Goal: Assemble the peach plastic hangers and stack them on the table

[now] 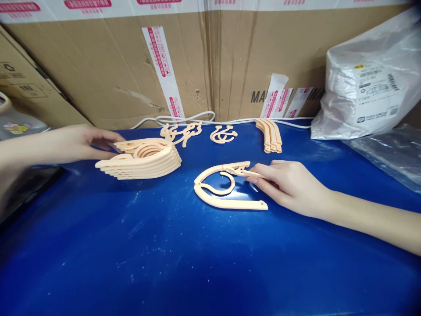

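Note:
My right hand [289,186] rests on the blue table [184,254] and pinches the upper end of a peach folded plastic hanger [226,186] lying flat in the middle. My left hand [87,142] reaches in from the left, fingers curled against the back of a stack of several folded peach hangers [143,160]. Behind them lie loose peach hooks [180,131], a smaller hook piece [223,134] and a bundle of curved hanger arms [271,136].
Large cardboard boxes [204,61] wall off the back, with a white cable [197,119] along their base. A plastic bag with a label [371,83] sits at the right, clear plastic film [391,151] below it. A dark object [23,188] sits at the left edge.

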A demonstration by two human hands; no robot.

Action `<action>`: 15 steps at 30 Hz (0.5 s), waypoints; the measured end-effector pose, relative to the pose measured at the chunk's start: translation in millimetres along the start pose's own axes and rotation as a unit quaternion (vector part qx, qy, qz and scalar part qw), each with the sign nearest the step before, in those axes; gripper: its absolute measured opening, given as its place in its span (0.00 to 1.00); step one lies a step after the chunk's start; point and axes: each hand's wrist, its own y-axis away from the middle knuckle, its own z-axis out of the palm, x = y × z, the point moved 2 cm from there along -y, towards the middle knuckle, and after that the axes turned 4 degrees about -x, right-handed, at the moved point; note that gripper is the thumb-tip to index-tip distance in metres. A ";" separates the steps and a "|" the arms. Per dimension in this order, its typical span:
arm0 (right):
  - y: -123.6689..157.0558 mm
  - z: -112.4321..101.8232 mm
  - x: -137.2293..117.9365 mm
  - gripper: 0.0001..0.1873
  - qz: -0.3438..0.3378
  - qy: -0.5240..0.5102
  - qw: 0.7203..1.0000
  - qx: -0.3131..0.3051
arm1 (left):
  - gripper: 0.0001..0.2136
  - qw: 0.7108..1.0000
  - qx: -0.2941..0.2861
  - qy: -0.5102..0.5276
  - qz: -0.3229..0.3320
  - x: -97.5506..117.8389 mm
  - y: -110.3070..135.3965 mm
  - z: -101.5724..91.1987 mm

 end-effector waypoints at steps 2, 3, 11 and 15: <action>-0.1 0.1 0.1 0.16 0.002 -0.001 1.000 -0.002 | 0.39 0.999 -0.040 0.035 -0.010 -5.8 1.0 -4.1; -0.1 0.3 0.3 0.17 0.003 0.000 1.000 -0.003 | 0.39 0.998 -0.054 0.038 -0.009 -8.4 0.9 -5.8; 0.9 1.7 2.2 0.17 0.003 -0.006 1.000 -0.002 | 0.37 0.998 -0.013 0.009 -0.062 -17.3 -5.4 -8.3; 1.2 2.6 2.6 0.18 0.002 -0.008 1.000 -0.004 | 0.37 0.998 -0.003 0.025 -0.059 -20.9 -5.9 -9.4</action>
